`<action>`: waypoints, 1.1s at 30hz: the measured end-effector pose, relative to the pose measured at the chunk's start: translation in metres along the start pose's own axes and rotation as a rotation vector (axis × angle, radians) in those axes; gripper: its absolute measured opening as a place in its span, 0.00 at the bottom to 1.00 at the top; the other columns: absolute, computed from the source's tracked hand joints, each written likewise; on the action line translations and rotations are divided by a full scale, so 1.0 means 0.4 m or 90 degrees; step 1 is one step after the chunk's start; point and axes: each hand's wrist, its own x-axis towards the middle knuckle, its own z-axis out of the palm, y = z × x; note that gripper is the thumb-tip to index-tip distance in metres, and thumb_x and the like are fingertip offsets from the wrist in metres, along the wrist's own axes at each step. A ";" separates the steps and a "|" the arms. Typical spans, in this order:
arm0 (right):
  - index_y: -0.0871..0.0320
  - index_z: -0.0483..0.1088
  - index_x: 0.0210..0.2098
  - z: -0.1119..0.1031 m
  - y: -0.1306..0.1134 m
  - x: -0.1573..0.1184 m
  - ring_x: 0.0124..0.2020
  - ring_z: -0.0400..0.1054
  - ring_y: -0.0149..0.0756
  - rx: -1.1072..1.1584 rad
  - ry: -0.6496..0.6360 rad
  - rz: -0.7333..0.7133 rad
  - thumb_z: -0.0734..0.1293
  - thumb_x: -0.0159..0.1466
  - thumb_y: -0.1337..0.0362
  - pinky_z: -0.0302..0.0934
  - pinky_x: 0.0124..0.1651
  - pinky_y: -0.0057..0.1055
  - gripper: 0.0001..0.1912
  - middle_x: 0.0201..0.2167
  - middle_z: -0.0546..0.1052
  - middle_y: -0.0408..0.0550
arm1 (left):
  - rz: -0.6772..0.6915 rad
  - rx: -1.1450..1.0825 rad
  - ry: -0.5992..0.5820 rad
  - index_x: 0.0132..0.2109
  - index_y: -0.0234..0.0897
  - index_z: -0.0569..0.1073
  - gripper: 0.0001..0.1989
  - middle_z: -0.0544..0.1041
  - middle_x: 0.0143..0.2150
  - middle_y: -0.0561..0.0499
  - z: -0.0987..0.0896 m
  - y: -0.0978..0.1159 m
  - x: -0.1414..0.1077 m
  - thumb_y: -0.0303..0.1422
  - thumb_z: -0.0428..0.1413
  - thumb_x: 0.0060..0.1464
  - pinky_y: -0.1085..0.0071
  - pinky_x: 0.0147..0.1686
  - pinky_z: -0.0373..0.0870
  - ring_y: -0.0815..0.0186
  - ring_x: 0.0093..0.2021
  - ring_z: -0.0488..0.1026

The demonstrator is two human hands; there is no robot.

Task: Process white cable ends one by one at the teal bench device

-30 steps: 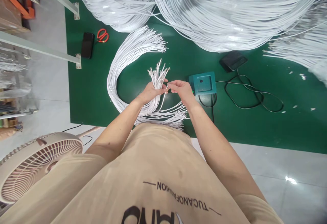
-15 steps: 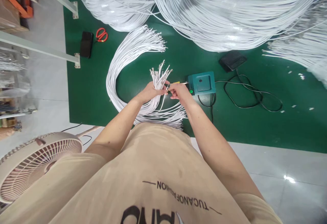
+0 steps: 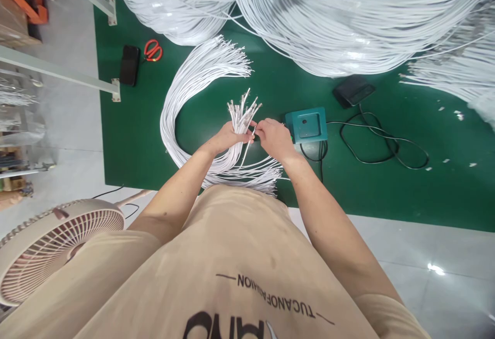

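A bundle of white cables [image 3: 240,117] is gripped in my left hand [image 3: 227,139], its cut ends fanning upward past the fingers. My right hand [image 3: 274,137] is closed right beside it, fingertips pinched at the end of a single cable [image 3: 247,149] that stands apart from the bundle. What exactly lies between those fingertips is too small to make out fully. Just right of the right hand sits a teal box-shaped device [image 3: 308,124], its left side partly covered by that hand. A curved hank of white cables [image 3: 170,107] lies around the left hand.
Large heaps of white cable [image 3: 332,24] fill the back of the green table [image 3: 386,195]. Red-handled scissors [image 3: 153,50] and a black phone-like object [image 3: 129,65] lie at left. A black pedal-like block [image 3: 353,91] with a looping cord is at right. A fan [image 3: 65,246] stands at lower left.
My right hand has turned and shifted slightly, its back now facing up more and covering the device's left side. My left hand keeps its grip on the bundle.
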 end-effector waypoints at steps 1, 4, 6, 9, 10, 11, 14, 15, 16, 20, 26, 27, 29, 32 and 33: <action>0.59 0.73 0.32 -0.009 -0.004 -0.001 0.40 0.69 0.39 -0.031 -0.002 0.000 0.60 0.62 0.67 0.59 0.43 0.33 0.09 0.38 0.77 0.52 | -0.003 0.002 0.000 0.49 0.32 0.73 0.24 0.77 0.30 0.53 0.001 0.000 0.001 0.26 0.64 0.41 0.67 0.41 0.71 0.67 0.32 0.76; 0.59 0.73 0.31 -0.020 -0.001 0.004 0.36 0.70 0.37 0.039 -0.026 0.085 0.61 0.61 0.66 0.59 0.40 0.31 0.09 0.34 0.78 0.49 | -0.017 0.008 0.010 0.49 0.31 0.73 0.24 0.77 0.30 0.52 0.003 -0.001 0.005 0.26 0.64 0.41 0.67 0.41 0.71 0.66 0.32 0.77; 0.59 0.73 0.29 -0.013 0.011 0.014 0.32 0.70 0.34 0.156 -0.049 0.133 0.62 0.62 0.63 0.60 0.38 0.29 0.10 0.28 0.77 0.46 | -0.020 0.013 0.023 0.48 0.31 0.73 0.24 0.77 0.29 0.52 0.005 -0.002 0.008 0.26 0.64 0.40 0.66 0.41 0.72 0.66 0.32 0.77; 0.60 0.71 0.28 0.011 0.033 0.028 0.28 0.68 0.30 0.281 -0.074 0.151 0.62 0.62 0.61 0.60 0.35 0.27 0.11 0.25 0.76 0.44 | -0.027 0.009 0.035 0.48 0.31 0.73 0.25 0.77 0.29 0.53 0.008 -0.003 0.014 0.25 0.64 0.39 0.66 0.41 0.72 0.66 0.32 0.77; 0.60 0.71 0.28 0.020 0.039 0.030 0.28 0.68 0.30 0.287 -0.076 0.150 0.61 0.63 0.62 0.60 0.35 0.27 0.11 0.25 0.76 0.44 | -0.032 0.005 0.037 0.48 0.30 0.73 0.25 0.77 0.29 0.53 0.009 -0.003 0.016 0.24 0.64 0.39 0.67 0.41 0.71 0.66 0.32 0.77; 0.60 0.70 0.29 0.028 0.042 0.030 0.28 0.68 0.30 0.270 -0.070 0.141 0.61 0.63 0.63 0.60 0.35 0.27 0.10 0.26 0.76 0.45 | -0.036 -0.002 0.037 0.48 0.30 0.72 0.25 0.77 0.28 0.52 0.010 -0.003 0.019 0.24 0.64 0.39 0.67 0.40 0.71 0.66 0.31 0.77; 0.61 0.71 0.33 0.051 0.046 0.022 0.35 0.68 0.36 0.080 0.003 0.049 0.58 0.66 0.65 0.61 0.40 0.32 0.11 0.33 0.76 0.50 | -0.039 -0.024 0.037 0.47 0.29 0.72 0.24 0.76 0.26 0.53 0.011 -0.005 0.032 0.24 0.63 0.39 0.70 0.35 0.69 0.68 0.28 0.75; 0.62 0.70 0.35 0.057 0.046 0.018 0.39 0.68 0.39 -0.008 0.032 0.003 0.57 0.67 0.65 0.60 0.42 0.34 0.12 0.35 0.75 0.53 | -0.038 -0.034 0.035 0.46 0.28 0.72 0.23 0.76 0.25 0.53 0.010 -0.007 0.038 0.23 0.62 0.39 0.71 0.33 0.68 0.69 0.27 0.74; 0.63 0.70 0.37 0.061 0.047 0.014 0.41 0.66 0.42 -0.089 0.050 -0.044 0.55 0.68 0.66 0.59 0.44 0.36 0.13 0.38 0.74 0.56 | -0.040 -0.043 0.033 0.46 0.27 0.72 0.22 0.75 0.24 0.53 0.010 -0.010 0.045 0.23 0.62 0.39 0.71 0.32 0.67 0.69 0.26 0.73; 0.64 0.69 0.42 0.051 0.060 0.010 0.45 0.63 0.46 -0.284 0.010 -0.156 0.50 0.70 0.66 0.55 0.47 0.40 0.17 0.41 0.72 0.60 | -0.066 -0.061 0.040 0.44 0.26 0.72 0.21 0.75 0.24 0.51 0.008 -0.026 0.077 0.22 0.61 0.38 0.71 0.31 0.66 0.69 0.25 0.72; 0.64 0.69 0.46 -0.009 0.100 0.057 0.46 0.63 0.48 -0.393 -0.033 -0.099 0.55 0.66 0.70 0.48 0.53 0.43 0.16 0.41 0.76 0.59 | -0.094 -0.015 0.083 0.46 0.27 0.72 0.22 0.74 0.22 0.52 0.005 -0.045 0.120 0.21 0.60 0.38 0.71 0.31 0.66 0.70 0.24 0.70; 0.64 0.71 0.44 -0.015 0.105 0.065 0.45 0.64 0.47 -0.401 -0.065 -0.096 0.55 0.65 0.71 0.47 0.54 0.43 0.15 0.39 0.77 0.59 | -0.097 -0.008 0.084 0.46 0.27 0.72 0.22 0.74 0.22 0.52 0.005 -0.046 0.124 0.21 0.60 0.39 0.71 0.31 0.66 0.70 0.23 0.70; 0.64 0.72 0.41 -0.023 0.112 0.076 0.43 0.65 0.45 -0.402 -0.114 -0.096 0.58 0.63 0.71 0.46 0.55 0.43 0.13 0.36 0.78 0.58 | -0.106 0.006 0.088 0.46 0.27 0.72 0.22 0.74 0.21 0.52 0.007 -0.046 0.130 0.21 0.60 0.39 0.71 0.31 0.66 0.70 0.23 0.69; 0.63 0.73 0.40 -0.023 0.118 0.079 0.44 0.65 0.46 -0.387 -0.120 -0.105 0.61 0.60 0.70 0.46 0.56 0.45 0.12 0.37 0.79 0.58 | -0.131 0.013 0.100 0.46 0.27 0.72 0.22 0.74 0.20 0.52 0.013 -0.043 0.135 0.21 0.60 0.39 0.70 0.31 0.66 0.70 0.22 0.69; 0.63 0.74 0.40 -0.021 0.120 0.078 0.44 0.65 0.46 -0.380 -0.114 -0.109 0.62 0.60 0.70 0.46 0.56 0.46 0.11 0.37 0.79 0.58 | -0.142 0.014 0.104 0.45 0.27 0.72 0.22 0.74 0.20 0.51 0.015 -0.043 0.135 0.20 0.60 0.38 0.69 0.31 0.66 0.70 0.22 0.69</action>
